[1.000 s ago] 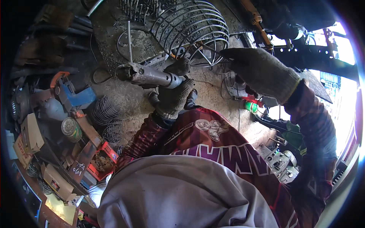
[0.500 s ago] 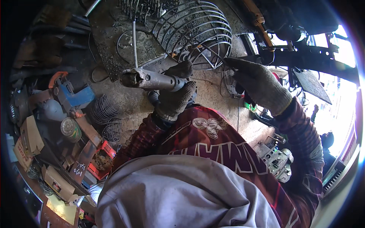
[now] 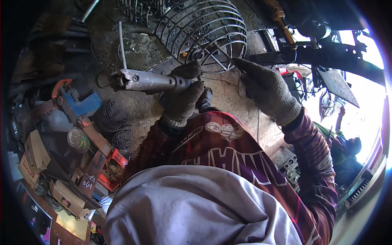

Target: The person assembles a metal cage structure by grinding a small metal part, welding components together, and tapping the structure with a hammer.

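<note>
My left hand, in a grey knitted glove, is closed round a metal pipe with holes in its side and a ragged, broken left end. A thin straight rod stands up from near that end and moves with the pipe. My right hand, also gloved, is raised to the right with its fingers pressed together. Between its fingertips a thin metal rod appears to be pinched, pointing at the round wire cage beyond. The glove hides the rod's near end.
A worktable strewn with dark bits holds the wire cage and upright pegs. On the left lie wire coils, a blue clamp-like tool, a round can, a red crate and cardboard boxes. Another person is at the right.
My left hand and the pipe have shifted left, the thin rod along with them. My right hand has moved slightly left and up. The other person shows more clearly at the right.
</note>
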Motion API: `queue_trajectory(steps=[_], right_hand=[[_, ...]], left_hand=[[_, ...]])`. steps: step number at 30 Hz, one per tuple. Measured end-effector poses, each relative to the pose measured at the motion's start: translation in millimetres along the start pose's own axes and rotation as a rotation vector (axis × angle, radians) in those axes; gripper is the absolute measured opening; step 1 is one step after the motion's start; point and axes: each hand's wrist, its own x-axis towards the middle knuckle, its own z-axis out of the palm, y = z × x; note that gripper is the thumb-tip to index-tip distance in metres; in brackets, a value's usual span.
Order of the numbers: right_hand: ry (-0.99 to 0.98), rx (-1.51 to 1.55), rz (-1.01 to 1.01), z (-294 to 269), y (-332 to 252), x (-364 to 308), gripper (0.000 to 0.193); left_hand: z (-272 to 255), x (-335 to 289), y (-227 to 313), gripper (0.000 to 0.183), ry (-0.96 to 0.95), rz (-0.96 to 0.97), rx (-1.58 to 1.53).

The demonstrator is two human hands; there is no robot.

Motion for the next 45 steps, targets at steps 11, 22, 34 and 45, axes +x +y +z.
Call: queue_trajectory(steps=[11, 22, 34, 45], right_hand=[[-0.027, 0.006, 0.045, -2, -10, -2, 0.037], [0.296, 0.038, 0.133, -65, 54, -65, 0.039], [0.388, -0.385, -0.203, -69, 167, 185, 0.042], [0.779, -0.298, -0.637, -88, 146, 156, 0.037]], left_hand=[[-13, 15, 5, 0.044, 0.149, -0.111, 0.042], [-26, 6, -1, 0.049, 0.095, -0.012, 0.167], [1, 1, 18, 0.044, 0.274, 0.004, 0.204], [31, -5, 16, 0.046, 0.495, 0.005, 0.267]])
